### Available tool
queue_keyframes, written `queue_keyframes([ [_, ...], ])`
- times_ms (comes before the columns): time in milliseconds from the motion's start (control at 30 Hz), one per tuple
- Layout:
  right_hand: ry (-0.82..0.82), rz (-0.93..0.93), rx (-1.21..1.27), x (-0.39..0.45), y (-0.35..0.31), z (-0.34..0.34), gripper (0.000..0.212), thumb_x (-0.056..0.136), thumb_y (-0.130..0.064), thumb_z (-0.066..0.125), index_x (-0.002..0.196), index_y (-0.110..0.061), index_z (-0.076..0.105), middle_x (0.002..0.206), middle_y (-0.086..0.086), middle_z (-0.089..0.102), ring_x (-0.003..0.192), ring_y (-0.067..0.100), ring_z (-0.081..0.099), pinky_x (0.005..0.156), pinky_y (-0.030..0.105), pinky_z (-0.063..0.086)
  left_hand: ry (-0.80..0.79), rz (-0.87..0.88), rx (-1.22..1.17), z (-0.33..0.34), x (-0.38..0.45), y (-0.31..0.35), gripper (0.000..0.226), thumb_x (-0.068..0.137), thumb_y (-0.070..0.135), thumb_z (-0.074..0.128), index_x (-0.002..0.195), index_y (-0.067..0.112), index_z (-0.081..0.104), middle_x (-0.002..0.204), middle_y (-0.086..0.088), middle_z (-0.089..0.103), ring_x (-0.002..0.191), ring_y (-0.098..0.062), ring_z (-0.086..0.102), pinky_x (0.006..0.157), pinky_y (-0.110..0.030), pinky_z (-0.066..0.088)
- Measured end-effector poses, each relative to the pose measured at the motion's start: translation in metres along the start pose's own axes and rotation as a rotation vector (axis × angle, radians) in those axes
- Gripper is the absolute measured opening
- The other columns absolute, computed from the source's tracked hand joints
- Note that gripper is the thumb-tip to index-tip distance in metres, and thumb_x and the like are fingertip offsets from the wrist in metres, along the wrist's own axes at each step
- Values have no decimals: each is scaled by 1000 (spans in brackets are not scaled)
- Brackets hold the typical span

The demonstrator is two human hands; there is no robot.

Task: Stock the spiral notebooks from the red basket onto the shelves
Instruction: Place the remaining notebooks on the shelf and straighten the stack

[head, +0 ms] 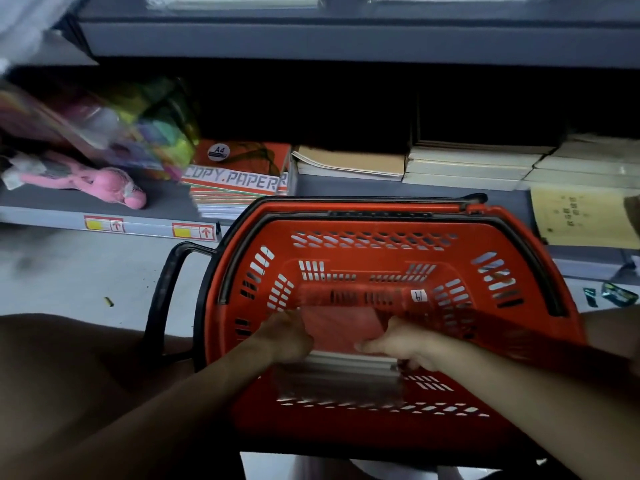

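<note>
A red plastic basket (374,237) stands on the floor in front of the low shelf (162,206). Inside it lies a stack of red-covered notebooks (341,329), their pale page edges facing me. My left hand (285,336) grips the stack's left side and my right hand (403,342) grips its right side, both down inside the basket. The picture is blurred around the stack, so its binding does not show.
On the low shelf lie an orange pack of A4 copy paper (239,174), stacks of brown and cream notebooks (471,161), a pink plush toy (93,183) and a bag of coloured items (138,129). The basket's black handle (166,289) sticks out left. An upper shelf (346,32) overhangs.
</note>
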State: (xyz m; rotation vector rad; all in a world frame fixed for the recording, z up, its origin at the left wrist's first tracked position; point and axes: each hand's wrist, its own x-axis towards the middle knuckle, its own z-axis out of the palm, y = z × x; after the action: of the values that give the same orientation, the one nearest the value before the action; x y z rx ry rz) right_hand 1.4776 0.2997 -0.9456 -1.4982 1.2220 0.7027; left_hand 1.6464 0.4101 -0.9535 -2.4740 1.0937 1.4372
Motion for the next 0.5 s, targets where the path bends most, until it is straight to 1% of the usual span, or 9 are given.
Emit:
queue_keyframes([
  [67, 22, -13, 6, -5, 0, 3, 59, 92, -34, 69, 137, -3, 48, 134, 9, 57, 117, 21, 59, 87, 25, 46, 7, 10, 2, 1, -7, 2, 27, 91, 25, 55, 109, 11, 69, 118, -10, 71, 110, -26, 66, 96, -33, 53],
  [133, 57, 7, -14, -7, 0, 8, 64, 89, -40, 72, 135, -3, 47, 116, 6, 59, 110, 24, 65, 88, 32, 54, 53, 3, -29, 3, -13, 2, 29, 91, 24, 55, 113, 13, 71, 118, -9, 71, 109, -25, 67, 95, -31, 53],
  [167, 84, 12, -40, -7, 1, 10, 67, 87, -44, 73, 134, -3, 48, 108, 4, 59, 104, 23, 68, 85, 33, 56, 76, -14, -71, 4, -18, 1, 29, 89, 22, 55, 111, 15, 73, 116, -7, 73, 107, -23, 68, 93, -28, 54],
  [233, 151, 2, -56, -11, 3, 13, 65, 84, -45, 76, 128, -4, 54, 98, 1, 61, 96, 22, 71, 80, 32, 58, 118, -49, -168, 8, -26, 0, 24, 86, 18, 54, 97, 18, 75, 107, -3, 75, 102, -19, 70, 88, -23, 54],
  [300, 200, 1, 20, -18, 5, 14, 64, 81, -40, 80, 127, -5, 54, 95, -1, 61, 92, 19, 71, 78, 30, 60, 140, -39, -231, 9, -37, 1, 24, 86, 12, 51, 86, 23, 73, 102, 2, 74, 100, -15, 69, 88, -22, 53],
  [367, 214, 5, 110, -26, 7, 14, 61, 80, -31, 83, 126, -6, 52, 100, 0, 60, 91, 17, 67, 74, 26, 59, 149, -36, -292, 8, -46, 6, 24, 91, 10, 51, 81, 20, 70, 105, 0, 73, 102, -18, 68, 91, -27, 54],
  [433, 180, 10, 218, -33, 7, 14, 39, 81, -19, 82, 108, -7, 55, 102, 3, 60, 89, 16, 62, 69, 23, 53, 190, -53, -410, 10, -53, 8, 25, 95, 10, 53, 74, 22, 60, 102, -3, 67, 96, -20, 64, 91, -33, 53],
  [467, 147, 10, 284, -36, 8, 14, 26, 83, -13, 80, 95, -9, 57, 98, 4, 62, 89, 16, 61, 69, 23, 52, 235, -69, -520, 13, -56, 8, 23, 95, 10, 55, 75, 22, 60, 100, -2, 66, 93, -20, 63, 90, -36, 55],
  [500, 114, 12, 353, -39, 8, 11, 20, 85, -6, 76, 85, -10, 56, 94, 4, 63, 88, 17, 62, 70, 24, 53, 285, -91, -658, 17, -60, 9, 18, 94, 10, 56, 81, 19, 64, 97, 0, 67, 90, -21, 65, 87, -37, 58],
])
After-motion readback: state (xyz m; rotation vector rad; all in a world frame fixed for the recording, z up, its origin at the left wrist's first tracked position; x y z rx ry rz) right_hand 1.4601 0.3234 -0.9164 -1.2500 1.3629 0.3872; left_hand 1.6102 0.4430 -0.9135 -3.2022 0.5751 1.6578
